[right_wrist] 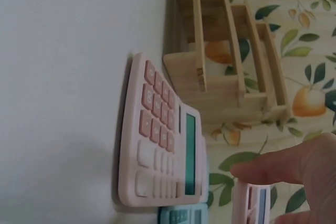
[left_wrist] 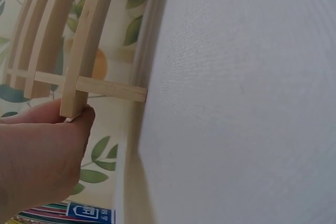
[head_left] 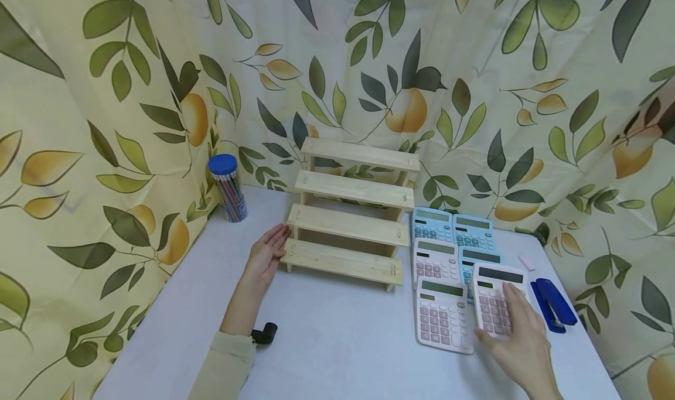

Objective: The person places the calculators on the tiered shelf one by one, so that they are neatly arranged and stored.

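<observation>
A four-step wooden display rack (head_left: 343, 262) stands at the middle back of the table. My left hand (head_left: 263, 256) holds its left end, thumb and fingers about the end of the lowest board (left_wrist: 79, 77) in the left wrist view. On the right, my right hand (head_left: 519, 341) grips a pink calculator (head_left: 493, 315) by its sides, tilted and raised over the table; only its edge shows in the right wrist view. Beside it lies another pink calculator (head_left: 445, 318), with a third pink calculator (head_left: 435, 262) behind. Three blue calculators (head_left: 432, 224) lie around these, one partly covered.
A blue stapler (head_left: 554, 306) lies right of the calculators, near a small pale pink piece (head_left: 526, 263). At the back left stands a blue-lidded jar of pencils (head_left: 230, 192). A leaf-patterned curtain (head_left: 369, 54) hangs along the table's back and sides.
</observation>
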`<state>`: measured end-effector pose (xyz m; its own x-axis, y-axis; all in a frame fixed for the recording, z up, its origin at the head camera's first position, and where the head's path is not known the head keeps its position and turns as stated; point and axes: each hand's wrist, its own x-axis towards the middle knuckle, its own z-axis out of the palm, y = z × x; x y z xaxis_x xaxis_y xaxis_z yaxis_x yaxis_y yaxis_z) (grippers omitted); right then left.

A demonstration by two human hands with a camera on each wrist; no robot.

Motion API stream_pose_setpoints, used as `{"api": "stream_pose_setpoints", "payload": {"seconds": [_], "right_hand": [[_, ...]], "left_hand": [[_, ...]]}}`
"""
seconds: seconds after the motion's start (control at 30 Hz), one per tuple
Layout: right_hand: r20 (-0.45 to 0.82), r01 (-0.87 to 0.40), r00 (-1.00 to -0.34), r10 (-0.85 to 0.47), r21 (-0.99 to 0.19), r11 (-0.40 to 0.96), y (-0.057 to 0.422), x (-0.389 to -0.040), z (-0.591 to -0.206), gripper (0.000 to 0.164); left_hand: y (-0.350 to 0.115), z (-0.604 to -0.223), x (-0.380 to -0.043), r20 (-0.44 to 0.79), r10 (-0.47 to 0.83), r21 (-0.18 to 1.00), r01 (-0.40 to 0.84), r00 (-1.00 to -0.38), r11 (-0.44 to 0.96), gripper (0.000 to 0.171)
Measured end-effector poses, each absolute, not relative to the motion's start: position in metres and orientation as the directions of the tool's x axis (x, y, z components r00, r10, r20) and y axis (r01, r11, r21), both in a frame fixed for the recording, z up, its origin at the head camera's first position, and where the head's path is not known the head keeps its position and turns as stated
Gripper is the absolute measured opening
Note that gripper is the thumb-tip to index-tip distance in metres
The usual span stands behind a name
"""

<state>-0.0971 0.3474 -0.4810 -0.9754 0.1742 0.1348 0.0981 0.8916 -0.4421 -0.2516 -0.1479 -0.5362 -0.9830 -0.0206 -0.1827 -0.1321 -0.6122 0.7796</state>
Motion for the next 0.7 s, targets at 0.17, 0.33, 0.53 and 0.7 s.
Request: {"api": "stream_pose_setpoints", "payload": {"seconds": [0.17, 0.33, 0.53, 0.7], "right_hand": [[0.198, 0.036, -0.971, 0.137, -0.442, 0.896, 0.339, -0.102, -0.474, 0.123], [0.254, -0.020, -0.962, 0.103, -0.441, 0.897, 0.333, -0.108, -0.468, 0.119], [0.290, -0.064, -0.954, 0.075, -0.444, 0.894, 0.328, -0.115, -0.460, 0.115], [0.311, -0.101, -0.949, 0.048, -0.444, 0.891, 0.323, -0.120, -0.453, 0.113]], "left_hand": [[-0.148, -0.538, -0.252, -0.175, -0.019, 0.780, -0.127, -0.984, -0.613, 0.079], [-0.149, -0.537, -0.252, -0.175, -0.017, 0.783, -0.128, -0.984, -0.608, 0.080], [-0.149, -0.535, -0.250, -0.189, -0.023, 0.784, -0.137, -0.982, -0.606, 0.080], [-0.149, -0.535, -0.250, -0.184, -0.019, 0.787, -0.136, -0.983, -0.602, 0.079]]}}
